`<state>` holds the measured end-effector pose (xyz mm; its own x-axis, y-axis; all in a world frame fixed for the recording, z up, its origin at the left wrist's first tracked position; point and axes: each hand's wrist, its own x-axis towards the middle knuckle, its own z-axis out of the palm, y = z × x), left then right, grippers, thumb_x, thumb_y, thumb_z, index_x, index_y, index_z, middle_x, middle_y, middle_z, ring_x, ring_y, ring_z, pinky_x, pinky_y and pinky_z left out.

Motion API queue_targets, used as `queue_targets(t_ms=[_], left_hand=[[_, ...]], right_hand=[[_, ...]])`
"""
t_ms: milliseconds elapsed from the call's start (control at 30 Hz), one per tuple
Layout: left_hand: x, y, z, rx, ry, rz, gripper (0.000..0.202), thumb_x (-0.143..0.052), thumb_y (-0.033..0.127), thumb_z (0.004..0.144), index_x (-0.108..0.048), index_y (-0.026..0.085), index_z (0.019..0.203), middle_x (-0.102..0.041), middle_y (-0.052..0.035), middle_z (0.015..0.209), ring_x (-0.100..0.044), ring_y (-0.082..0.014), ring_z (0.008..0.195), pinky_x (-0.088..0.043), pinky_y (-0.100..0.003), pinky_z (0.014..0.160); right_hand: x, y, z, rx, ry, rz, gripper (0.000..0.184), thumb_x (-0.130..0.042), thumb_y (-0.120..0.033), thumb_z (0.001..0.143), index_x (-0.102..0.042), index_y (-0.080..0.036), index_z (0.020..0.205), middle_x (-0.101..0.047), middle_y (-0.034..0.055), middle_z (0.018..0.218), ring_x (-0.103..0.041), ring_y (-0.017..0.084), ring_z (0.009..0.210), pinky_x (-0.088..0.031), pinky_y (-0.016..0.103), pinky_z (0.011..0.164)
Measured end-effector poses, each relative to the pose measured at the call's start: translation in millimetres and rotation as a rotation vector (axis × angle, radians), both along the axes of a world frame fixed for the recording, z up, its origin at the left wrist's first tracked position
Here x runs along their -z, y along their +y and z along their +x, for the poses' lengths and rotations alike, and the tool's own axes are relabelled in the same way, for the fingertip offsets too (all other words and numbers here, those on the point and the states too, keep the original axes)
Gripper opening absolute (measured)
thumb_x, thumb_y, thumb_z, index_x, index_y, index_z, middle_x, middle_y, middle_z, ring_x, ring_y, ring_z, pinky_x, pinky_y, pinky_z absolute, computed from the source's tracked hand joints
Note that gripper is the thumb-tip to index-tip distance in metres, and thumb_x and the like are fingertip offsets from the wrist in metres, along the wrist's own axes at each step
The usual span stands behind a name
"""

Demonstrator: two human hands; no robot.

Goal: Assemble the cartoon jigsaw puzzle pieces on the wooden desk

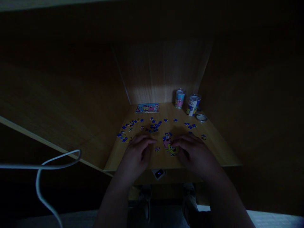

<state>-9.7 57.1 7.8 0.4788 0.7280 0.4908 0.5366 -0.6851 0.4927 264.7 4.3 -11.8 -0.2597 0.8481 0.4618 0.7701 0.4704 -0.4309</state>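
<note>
Joined puzzle section (167,142) close to near edge of counter (163,161), probably for easy reach. Right hand (193,149) at its right side; cannot tell if pinching. Left hand (139,148) curled, thumb and finger apart, seemingly empty. Loose pieces (155,126) beyond, perhaps spread for scanning. Far right: lid (201,118), two cans (193,106). Far left corner: picture strip (147,108).

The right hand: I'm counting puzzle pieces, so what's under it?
Beside the fingertips of the right hand, part of the joined puzzle section shows on the wooden surface; whatever lies beneath the palm is covered.
</note>
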Motion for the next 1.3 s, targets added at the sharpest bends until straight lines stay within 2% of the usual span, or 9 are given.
queue_targets(t_ms=[133,267,533,767,1000,1300], left_hand=[[3.4,1.8,2.1,-0.057,0.097,0.054,0.014,-0.077,0.013,0.099,-0.079,0.027,0.100,-0.077,-0.0063,0.126,-0.072,-0.0296,0.120,-0.058,-0.052,0.106],[4.4,0.1,3.3,-0.067,0.148,0.043,0.009,-0.080,0.019,0.100,-0.079,0.027,0.102,-0.076,-0.0071,0.129,-0.070,-0.0315,0.123,-0.057,-0.056,0.108],[6.6,0.8,3.8,-0.011,0.170,0.053,0.008,-0.083,0.028,0.103,-0.085,0.032,0.109,-0.075,-0.0063,0.136,-0.069,-0.0319,0.129,-0.057,-0.058,0.112],[6.8,0.8,5.3,0.012,0.109,-0.032,0.009,-0.085,0.022,0.101,-0.081,0.030,0.104,-0.075,-0.0051,0.136,-0.069,-0.0302,0.131,-0.057,-0.055,0.112],[9.2,-1.3,13.2,-0.039,0.121,0.004,0.011,-0.086,0.021,0.099,-0.080,0.029,0.104,-0.076,-0.0062,0.131,-0.069,-0.0314,0.126,-0.057,-0.057,0.111],[9.5,-2.9,16.7,-0.031,0.138,0.009,0.011,-0.087,0.021,0.099,-0.081,0.028,0.105,-0.075,-0.0073,0.131,-0.068,-0.0317,0.126,-0.057,-0.056,0.111]], right_hand=[[-0.1,0.6,0.7,-0.003,0.000,0.012,0.041,-0.062,-0.004,0.094,-0.079,-0.031,0.120,-0.082,0.0020,0.130,-0.075,0.026,0.121,-0.059,0.051,0.111],[-0.6,1.0,1.2,-0.006,-0.004,0.002,0.042,-0.062,-0.005,0.095,-0.079,-0.031,0.122,-0.082,0.0024,0.129,-0.075,0.027,0.121,-0.060,0.052,0.110],[-0.4,0.9,0.6,0.005,-0.006,0.008,0.043,-0.063,-0.004,0.093,-0.081,-0.032,0.121,-0.083,0.0032,0.126,-0.076,0.027,0.118,-0.061,0.052,0.108],[-0.8,0.6,0.4,0.000,0.008,-0.003,0.042,-0.061,-0.006,0.095,-0.081,-0.032,0.121,-0.082,0.0012,0.128,-0.075,0.026,0.119,-0.061,0.051,0.109],[-0.3,1.1,1.3,0.000,-0.003,0.018,0.045,-0.065,-0.003,0.091,-0.081,-0.031,0.122,-0.083,0.0036,0.128,-0.076,0.027,0.119,-0.061,0.053,0.110],[-1.8,-0.4,-0.8,0.009,0.002,0.007,0.045,-0.063,-0.003,0.090,-0.080,-0.031,0.121,-0.083,0.0028,0.129,-0.076,0.027,0.119,-0.060,0.053,0.112]])
